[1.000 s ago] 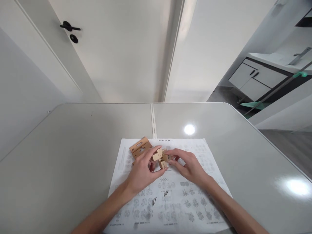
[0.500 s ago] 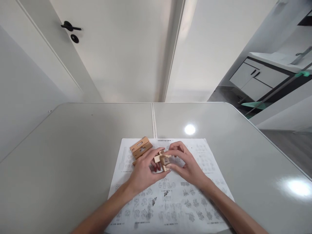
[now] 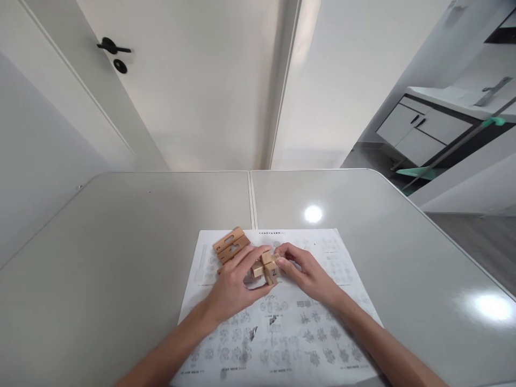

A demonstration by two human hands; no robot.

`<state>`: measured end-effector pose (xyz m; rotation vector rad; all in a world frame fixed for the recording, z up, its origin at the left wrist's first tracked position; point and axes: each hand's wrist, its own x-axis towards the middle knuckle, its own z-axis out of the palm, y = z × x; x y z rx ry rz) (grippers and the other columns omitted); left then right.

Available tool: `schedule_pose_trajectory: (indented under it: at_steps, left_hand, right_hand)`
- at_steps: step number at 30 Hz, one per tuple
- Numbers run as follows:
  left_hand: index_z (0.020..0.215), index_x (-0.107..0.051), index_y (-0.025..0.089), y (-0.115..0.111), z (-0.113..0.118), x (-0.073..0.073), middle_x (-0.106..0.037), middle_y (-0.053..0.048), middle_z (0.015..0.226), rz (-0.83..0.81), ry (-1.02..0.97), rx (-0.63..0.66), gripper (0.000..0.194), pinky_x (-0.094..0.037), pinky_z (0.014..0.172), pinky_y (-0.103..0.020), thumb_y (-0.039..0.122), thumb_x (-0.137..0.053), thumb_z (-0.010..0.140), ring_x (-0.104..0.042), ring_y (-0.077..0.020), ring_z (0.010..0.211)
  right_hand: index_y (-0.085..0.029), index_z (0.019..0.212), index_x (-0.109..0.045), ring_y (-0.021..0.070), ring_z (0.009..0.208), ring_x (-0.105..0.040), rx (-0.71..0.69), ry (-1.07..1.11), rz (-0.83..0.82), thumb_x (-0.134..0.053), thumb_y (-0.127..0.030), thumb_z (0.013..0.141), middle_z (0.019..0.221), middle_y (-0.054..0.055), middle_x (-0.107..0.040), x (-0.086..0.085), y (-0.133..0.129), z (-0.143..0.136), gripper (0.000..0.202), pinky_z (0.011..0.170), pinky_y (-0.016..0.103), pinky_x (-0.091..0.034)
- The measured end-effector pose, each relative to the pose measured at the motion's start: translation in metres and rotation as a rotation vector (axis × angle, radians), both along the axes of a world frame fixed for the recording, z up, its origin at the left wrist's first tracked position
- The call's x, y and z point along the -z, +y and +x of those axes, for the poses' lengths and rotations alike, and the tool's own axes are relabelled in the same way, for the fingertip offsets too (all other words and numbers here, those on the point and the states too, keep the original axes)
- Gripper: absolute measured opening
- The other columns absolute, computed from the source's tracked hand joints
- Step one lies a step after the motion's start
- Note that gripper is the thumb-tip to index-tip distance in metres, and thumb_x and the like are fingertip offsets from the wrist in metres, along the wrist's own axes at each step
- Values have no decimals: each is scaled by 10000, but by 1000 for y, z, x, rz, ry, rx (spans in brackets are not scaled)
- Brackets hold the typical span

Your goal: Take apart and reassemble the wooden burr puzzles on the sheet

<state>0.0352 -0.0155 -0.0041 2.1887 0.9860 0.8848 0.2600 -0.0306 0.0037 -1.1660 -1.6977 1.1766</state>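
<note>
A small wooden block assembly [image 3: 266, 269], with a "2" on one face, is held above the printed sheet. My left hand [image 3: 236, 282] grips it from the left, fingers over the top and thumb beneath. My right hand [image 3: 304, 271] pinches its right side between thumb and index finger, the other fingers curled. Slotted wooden pieces [image 3: 231, 244] lie on the sheet just behind my left hand, partly covered by it. One of them carries a "2".
A white sheet [image 3: 290, 344] with printed diagrams and two small torn spots lies on the grey table [image 3: 100, 279]. Beyond the table's far edge are a door with a black handle [image 3: 115, 47] and a sink cabinet [image 3: 421, 126] at the right.
The block assembly has turned, and its "2" face sits lower. My right fingers have drawn closer together at its right side. The view has shifted slightly.
</note>
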Motion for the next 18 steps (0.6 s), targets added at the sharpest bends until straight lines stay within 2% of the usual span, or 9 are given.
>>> schedule_pose_trajectory:
  at_steps: [3,8,10,12,15,18]
  left_hand:
    - [1477,-513,319,3,-3,1,-696,-65,1245,112,51,48,561,-602,1009,-378,236,-707,957,-717,-248,1130]
    - [1556,-421,330,9,-5,-1,-696,-77,1262,158,142,24,658,-619,941,-389,339,-720,971,-735,-267,1093]
    - [1606,-333,359,13,-8,-2,-647,-87,1375,119,182,-32,793,-598,999,-423,426,-763,943,-701,-291,1181]
    - [1619,-295,390,19,-15,-4,-544,-91,1518,73,220,-100,899,-546,1090,-472,502,-808,889,-618,-328,1319]
    - [1580,-364,390,28,-33,-2,-515,-80,1513,64,262,-216,819,-504,1128,-496,504,-794,892,-551,-338,1372]
    - [1526,-427,335,34,-52,4,-537,-106,1464,82,307,-283,769,-475,1137,-553,523,-789,875,-525,-364,1367]
  right_hand:
    - [-225,965,-599,159,655,-489,-18,6,-54,-465,-550,1080,773,-2,-566,2,-1,-1,370,603,291,-424]
    - [-224,966,-610,154,619,-481,30,44,-111,-508,-552,1066,713,-21,-540,3,2,-2,358,580,286,-413]
    - [-226,968,-607,165,627,-512,127,41,-100,-504,-572,1058,710,-18,-554,3,6,3,372,592,293,-436]
    - [-227,956,-604,181,644,-546,288,33,-58,-489,-604,1048,714,-8,-575,3,12,12,405,613,306,-463]
    - [-220,999,-612,197,687,-596,553,-3,34,-504,-624,1032,759,15,-635,6,23,30,419,663,328,-500]
    - [-217,1025,-625,215,726,-636,710,-138,100,-559,-630,999,845,55,-710,9,30,47,418,682,345,-520]
